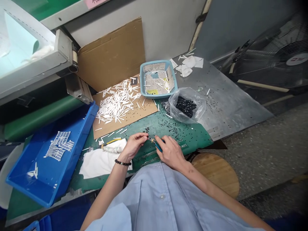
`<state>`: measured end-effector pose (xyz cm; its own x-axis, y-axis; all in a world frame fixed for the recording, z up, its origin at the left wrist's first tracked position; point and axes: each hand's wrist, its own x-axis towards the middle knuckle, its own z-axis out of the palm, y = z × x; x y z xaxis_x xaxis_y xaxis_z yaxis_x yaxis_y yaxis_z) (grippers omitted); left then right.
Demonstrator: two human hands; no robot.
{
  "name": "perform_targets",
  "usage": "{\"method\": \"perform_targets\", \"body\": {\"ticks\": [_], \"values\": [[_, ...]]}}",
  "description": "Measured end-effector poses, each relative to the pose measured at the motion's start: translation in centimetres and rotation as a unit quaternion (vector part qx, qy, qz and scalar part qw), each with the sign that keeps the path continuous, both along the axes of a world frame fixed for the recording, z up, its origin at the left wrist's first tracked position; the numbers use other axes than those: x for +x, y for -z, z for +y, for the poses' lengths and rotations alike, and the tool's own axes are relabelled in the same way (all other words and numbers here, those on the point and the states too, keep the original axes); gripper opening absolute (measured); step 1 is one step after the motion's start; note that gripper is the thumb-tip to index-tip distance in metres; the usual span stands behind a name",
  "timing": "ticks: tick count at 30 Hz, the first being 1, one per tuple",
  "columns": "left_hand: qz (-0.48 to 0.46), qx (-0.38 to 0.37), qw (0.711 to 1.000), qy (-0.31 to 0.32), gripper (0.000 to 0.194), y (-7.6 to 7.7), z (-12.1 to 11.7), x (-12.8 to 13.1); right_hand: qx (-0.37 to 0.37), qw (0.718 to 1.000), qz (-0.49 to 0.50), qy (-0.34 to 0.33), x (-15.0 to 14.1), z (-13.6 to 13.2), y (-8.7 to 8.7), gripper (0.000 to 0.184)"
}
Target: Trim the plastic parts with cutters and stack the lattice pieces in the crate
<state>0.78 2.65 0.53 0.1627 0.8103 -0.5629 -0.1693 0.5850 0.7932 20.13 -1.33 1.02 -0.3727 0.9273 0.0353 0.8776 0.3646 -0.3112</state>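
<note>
My right hand is wrapped round small nippers with blue handles, their jaws pointing left toward my other hand. Just left of the jaws, my left hand pinches a small black piece between thumb and fingertips; its exact shape is too small to make out. Both hands are low over the green mat, close together. Many tiny black bits lie scattered on the mat beyond them. By my left wrist rests a white cloth, with yellow-handled pliers at its upper edge.
White strips are heaped on cardboard. Behind stands a light blue basket holding some strips. A clear bag contains black pieces. At left, a blue tray tilts, with white lattice parts. A stool stands right.
</note>
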Motion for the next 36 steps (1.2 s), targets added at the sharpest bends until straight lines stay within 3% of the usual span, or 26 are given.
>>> {"method": "perform_targets", "body": {"ticks": [19,32,36], "values": [[0.077,0.048,0.996,-0.015,0.031,0.8,-1.0,0.5,0.004,1.000,-0.015,-0.002,-0.1,-0.2,0.0,0.045],[0.120,0.053,0.991,-0.005,0.029,0.4,-1.4,0.9,-0.069,0.997,-0.035,-0.027,0.0,-0.4,0.3,0.045],[0.110,0.051,0.993,0.001,0.029,0.7,-1.6,0.7,-0.098,0.995,0.030,-0.014,-0.1,-0.6,0.9,0.042]]}}
